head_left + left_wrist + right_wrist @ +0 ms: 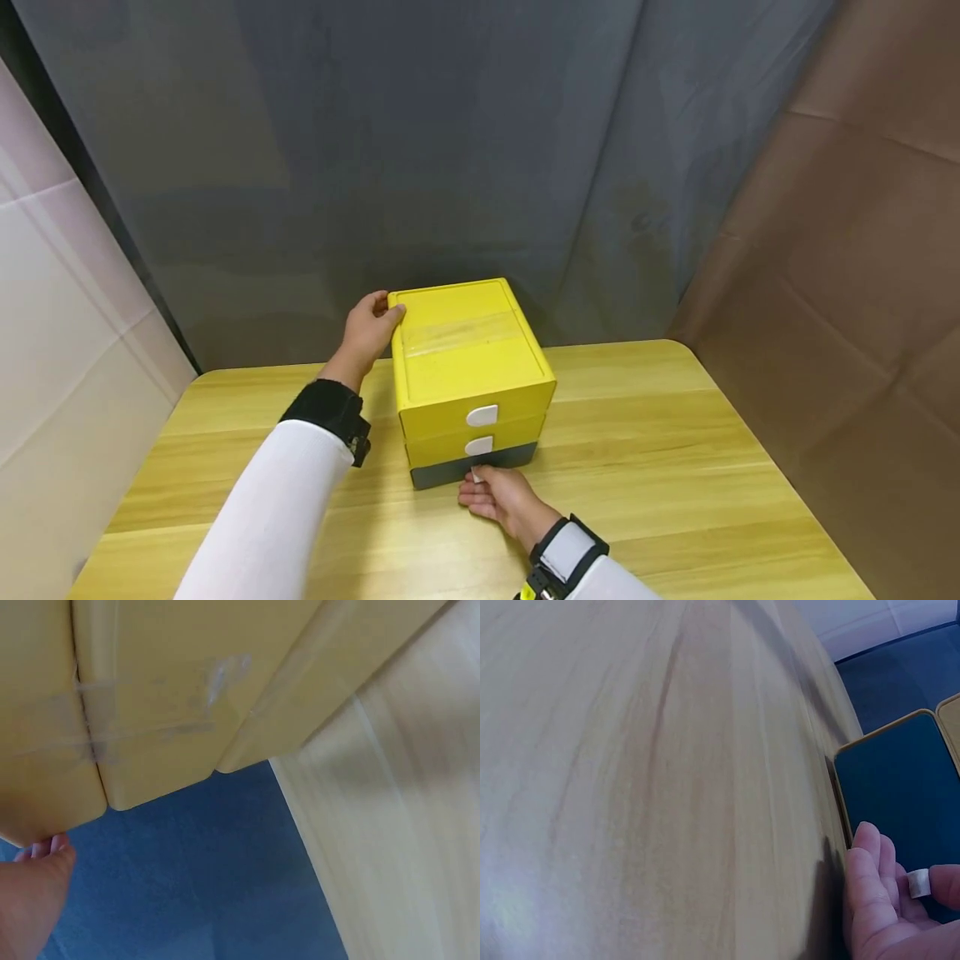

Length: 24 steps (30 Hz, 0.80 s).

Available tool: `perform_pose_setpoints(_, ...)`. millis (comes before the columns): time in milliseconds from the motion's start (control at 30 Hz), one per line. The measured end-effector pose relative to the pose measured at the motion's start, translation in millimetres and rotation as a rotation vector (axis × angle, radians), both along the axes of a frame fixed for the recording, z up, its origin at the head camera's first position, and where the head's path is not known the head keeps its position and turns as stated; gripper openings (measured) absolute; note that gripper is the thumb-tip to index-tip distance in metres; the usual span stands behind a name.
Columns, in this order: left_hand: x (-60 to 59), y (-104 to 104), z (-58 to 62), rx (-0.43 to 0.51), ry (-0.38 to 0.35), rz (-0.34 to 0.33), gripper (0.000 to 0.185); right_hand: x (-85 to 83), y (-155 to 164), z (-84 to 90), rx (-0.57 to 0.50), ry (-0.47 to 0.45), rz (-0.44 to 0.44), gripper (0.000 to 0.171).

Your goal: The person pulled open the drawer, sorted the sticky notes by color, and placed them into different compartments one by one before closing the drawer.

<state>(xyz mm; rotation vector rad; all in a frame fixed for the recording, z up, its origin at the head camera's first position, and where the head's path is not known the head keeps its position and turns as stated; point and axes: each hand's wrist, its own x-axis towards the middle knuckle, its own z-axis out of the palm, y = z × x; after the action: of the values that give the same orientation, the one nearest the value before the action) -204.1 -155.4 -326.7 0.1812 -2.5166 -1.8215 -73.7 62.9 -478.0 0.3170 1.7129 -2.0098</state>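
A yellow drawer unit point(472, 342) stands on the table, with two yellow drawers above a dark grey bottom drawer point(442, 475). White tabs serve as handles on the drawer fronts, such as the top handle point(482, 415). At the unit's far left corner, my left hand point(369, 327) grips the edge, thumb on top and fingers round the side; the left wrist view shows the left hand point(37, 889) at that corner. My right hand point(510, 498) pinches the bottom drawer's white handle point(919, 883) between thumb and fingers, palm turned up. The drawers look closed.
The wooden table point(675, 467) has rounded far corners. A dark grey curtain point(450, 150) hangs behind it, with a white sheet point(67, 317) on the left and a brown sheet point(847, 292) on the right. Clear tape point(457, 333) runs across the unit's top.
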Motion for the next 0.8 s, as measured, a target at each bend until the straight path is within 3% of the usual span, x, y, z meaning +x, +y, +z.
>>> perform_pose_setpoints(333, 9.7, -27.0, -14.0, -0.089, 0.004, 0.061, 0.069, -6.3, 14.6, -3.6, 0.047, 0.027, 0.080, 0.036)
perform_pose_setpoints(567, 25.4, -44.7, -31.4, -0.347, 0.001, -0.007, 0.065, -9.9, 49.6, 0.3, 0.136, 0.066, 0.180, 0.035)
perform_pose_setpoints(800, 38.6, -46.4, -43.5, -0.565, 0.016, -0.099, 0.067, -22.8, 87.4, 13.8, 0.214, 0.115, 0.168, 0.038)
